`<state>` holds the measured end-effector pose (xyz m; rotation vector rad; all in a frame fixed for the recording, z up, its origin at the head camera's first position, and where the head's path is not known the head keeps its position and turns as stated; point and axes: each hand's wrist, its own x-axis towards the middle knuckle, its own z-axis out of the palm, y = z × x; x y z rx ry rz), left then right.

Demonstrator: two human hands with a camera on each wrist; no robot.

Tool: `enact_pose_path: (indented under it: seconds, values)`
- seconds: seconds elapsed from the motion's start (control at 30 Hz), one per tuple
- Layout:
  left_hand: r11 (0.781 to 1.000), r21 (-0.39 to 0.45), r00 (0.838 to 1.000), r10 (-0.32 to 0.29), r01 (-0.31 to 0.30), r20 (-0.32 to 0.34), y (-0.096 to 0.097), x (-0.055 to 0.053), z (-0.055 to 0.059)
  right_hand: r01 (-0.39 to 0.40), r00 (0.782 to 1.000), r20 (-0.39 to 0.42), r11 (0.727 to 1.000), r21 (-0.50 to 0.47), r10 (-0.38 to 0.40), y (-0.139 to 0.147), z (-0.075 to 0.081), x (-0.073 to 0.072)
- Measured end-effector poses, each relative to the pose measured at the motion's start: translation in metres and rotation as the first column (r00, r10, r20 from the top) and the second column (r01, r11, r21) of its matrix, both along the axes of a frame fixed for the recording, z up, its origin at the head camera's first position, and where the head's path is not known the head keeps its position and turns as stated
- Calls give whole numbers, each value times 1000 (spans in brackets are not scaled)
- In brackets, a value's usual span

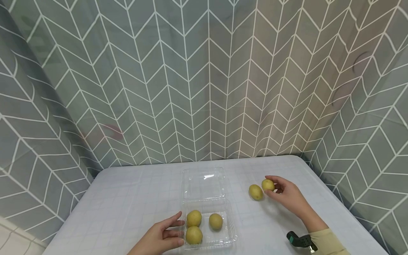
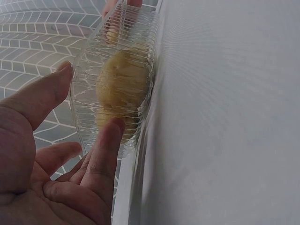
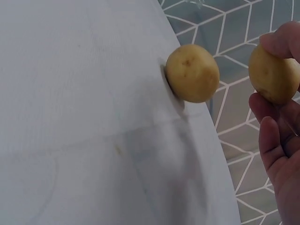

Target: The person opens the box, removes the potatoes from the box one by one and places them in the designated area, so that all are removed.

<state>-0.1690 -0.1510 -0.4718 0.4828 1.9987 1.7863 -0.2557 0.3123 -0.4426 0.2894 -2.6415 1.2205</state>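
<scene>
A clear plastic clamshell box [image 1: 223, 241] lies with its lid folded back on the white table, and three yellow potatoes sit in its base: two at the left side, one potato [image 1: 215, 221] to the right. My left hand [image 1: 164, 234] rests against the box's left wall; in the left wrist view its fingertips touch the ribbed side, with a potato [image 2: 123, 79] behind the plastic. At the right, my right hand [image 1: 285, 194] pinches a potato [image 3: 272, 75] between thumb and fingers, raised off the cloth. Just left of it another potato [image 1: 256, 192] lies on the table.
The open lid [image 1: 204, 184] lies flat behind the box base. A patterned grey curtain [image 1: 204, 88] hangs behind the table [image 1: 134, 191] and along both sides. A black strap [image 1: 299, 240] is on the right wrist by the sleeve.
</scene>
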Motion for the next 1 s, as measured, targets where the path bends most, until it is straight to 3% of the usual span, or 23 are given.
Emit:
enact_pose_path:
  seconds: [0.33, 0.57, 1.0]
  values:
    - [1000, 15, 1000, -9, 9, -11, -2, 0, -1, 32, 999, 1, 999, 13, -32, 12, -7, -4]
    - [1000, 20, 1000, -15, 16, -21, -2, 0, -2, 76, 996, 47, 997, 10, -76, 19, -15, -7]
    - [1000, 10, 1000, 0, 0, -16, -2, 0, -3, 90, 994, 66, 995, 38, -92, 32, -25, -11]
